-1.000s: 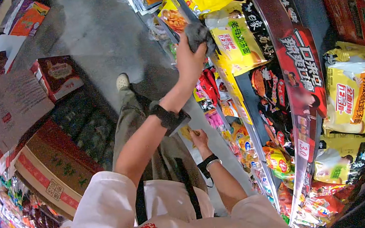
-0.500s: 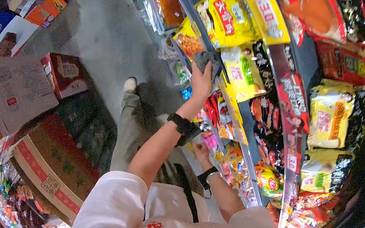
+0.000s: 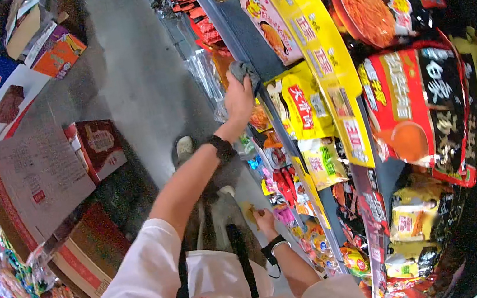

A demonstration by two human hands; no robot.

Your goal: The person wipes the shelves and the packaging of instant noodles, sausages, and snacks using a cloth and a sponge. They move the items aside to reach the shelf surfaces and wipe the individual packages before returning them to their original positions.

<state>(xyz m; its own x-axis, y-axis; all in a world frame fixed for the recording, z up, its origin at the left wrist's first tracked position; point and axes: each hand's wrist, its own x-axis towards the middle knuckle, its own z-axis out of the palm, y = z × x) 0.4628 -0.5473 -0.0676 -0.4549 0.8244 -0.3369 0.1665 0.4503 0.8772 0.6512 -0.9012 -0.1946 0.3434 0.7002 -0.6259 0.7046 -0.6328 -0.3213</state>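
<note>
My left hand, with a black band on its wrist, is closed around a bunched dark grey cloth. The cloth touches the front edge of a grey shelf. Just beside it on the shelf lies a yellow noodle packet. Lower down, my right hand is near the lower shelf's small bright packets. Its fingers are curled, and something small and yellowish shows at them, too small to name.
Yellow price strips run along the shelf fronts. Large red and black noodle packets fill the upper shelf at right. Cardboard boxes stand on the left, across the grey floor. Wrapped sweets lie at lower left.
My left hand has moved with the grey cloth further along the shelf edge, past the yellow noodle packet. The view has shifted along the aisle. My right hand stays low, fingers still curled.
</note>
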